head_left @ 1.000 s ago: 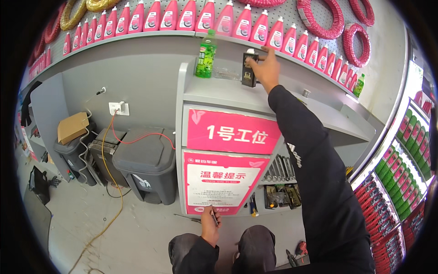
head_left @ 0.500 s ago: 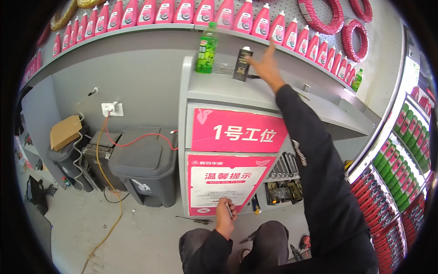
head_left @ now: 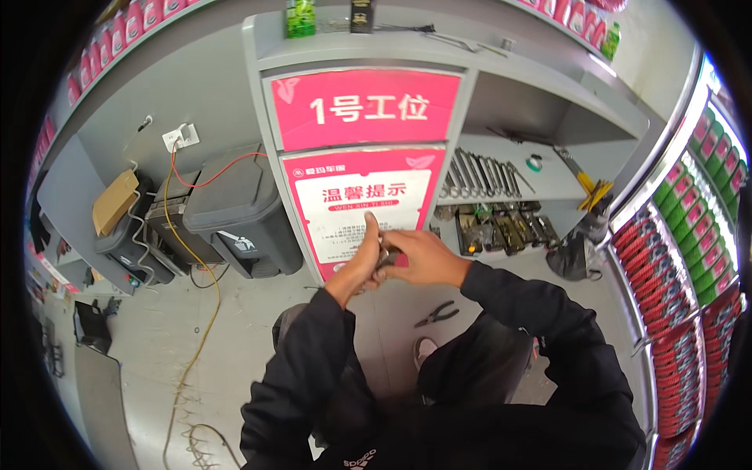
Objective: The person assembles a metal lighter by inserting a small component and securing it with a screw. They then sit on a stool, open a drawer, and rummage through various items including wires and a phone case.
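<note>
My left hand [head_left: 359, 262] and my right hand [head_left: 427, 257] meet in front of the pink-and-white sign [head_left: 329, 205], above my knees. Between them is a small shiny metal piece [head_left: 385, 255], mostly hidden by the fingers, so its kind does not show. The left thumb points upward while the other left fingers curl around the piece. My right fingers are bent in and closed against it from the other side. On the floor beyond my right knee lie pliers [head_left: 437, 314] with dark handles, jaws apart.
Wrenches [head_left: 486, 174] line a shelf right of the sign, above trays of small parts [head_left: 505, 229]. A green bottle [head_left: 300, 19] and a black box [head_left: 362, 16] stand on the countertop. Grey bins [head_left: 239, 211] and a yellow cable [head_left: 205, 329] are at left; stocked racks [head_left: 666, 329] at right.
My right hand has come down from beside the black box on the countertop to meet the left hand. The left hand has risen in the picture, and the view has tilted downward.
</note>
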`<action>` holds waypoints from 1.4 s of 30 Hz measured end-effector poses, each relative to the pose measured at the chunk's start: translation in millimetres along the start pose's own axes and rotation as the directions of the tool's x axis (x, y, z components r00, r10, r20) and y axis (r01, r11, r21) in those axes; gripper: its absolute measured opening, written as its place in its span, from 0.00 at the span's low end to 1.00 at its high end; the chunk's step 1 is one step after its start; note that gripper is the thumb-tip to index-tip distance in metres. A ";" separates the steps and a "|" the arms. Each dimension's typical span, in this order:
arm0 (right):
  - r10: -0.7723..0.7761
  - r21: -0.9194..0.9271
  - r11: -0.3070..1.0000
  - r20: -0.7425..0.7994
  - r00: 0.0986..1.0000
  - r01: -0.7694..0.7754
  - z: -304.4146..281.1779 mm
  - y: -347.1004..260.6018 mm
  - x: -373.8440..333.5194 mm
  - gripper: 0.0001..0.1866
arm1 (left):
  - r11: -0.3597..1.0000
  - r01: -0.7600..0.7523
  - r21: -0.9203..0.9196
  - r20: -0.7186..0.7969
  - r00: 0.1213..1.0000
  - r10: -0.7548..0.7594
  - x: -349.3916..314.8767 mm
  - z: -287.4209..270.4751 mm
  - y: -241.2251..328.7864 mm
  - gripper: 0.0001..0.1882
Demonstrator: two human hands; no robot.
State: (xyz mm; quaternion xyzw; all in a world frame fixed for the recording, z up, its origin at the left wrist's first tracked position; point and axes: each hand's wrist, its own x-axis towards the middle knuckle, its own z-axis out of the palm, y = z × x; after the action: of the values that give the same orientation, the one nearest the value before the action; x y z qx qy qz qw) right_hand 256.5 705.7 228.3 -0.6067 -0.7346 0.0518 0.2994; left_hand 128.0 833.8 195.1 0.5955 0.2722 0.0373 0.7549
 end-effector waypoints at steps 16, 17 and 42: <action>0.409 0.615 0.786 -0.440 0.800 -0.063 -11.9 25.2 -43.8 0.13 | -0.160 0.194 0.968 0.164 -0.002 0.986 3.5 5.2 191.3 0.25; 0.397 0.579 0.812 -0.459 0.795 -0.071 -11.7 23.6 -42.8 0.13 | -0.175 0.223 0.959 0.174 0.021 0.984 6.4 4.0 196.3 0.25; 0.330 0.375 0.926 -0.861 0.387 0.046 -64.5 34.0 -47.1 0.11 | -0.305 0.143 0.941 0.305 0.026 0.952 -62.5 22.5 229.2 0.29</action>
State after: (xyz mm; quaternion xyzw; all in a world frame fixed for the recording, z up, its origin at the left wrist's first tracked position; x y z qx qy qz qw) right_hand 322.2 652.6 248.2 -0.5352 -0.3732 -0.1370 0.7453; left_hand 146.6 856.3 432.0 0.8127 0.1491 0.5195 -0.2177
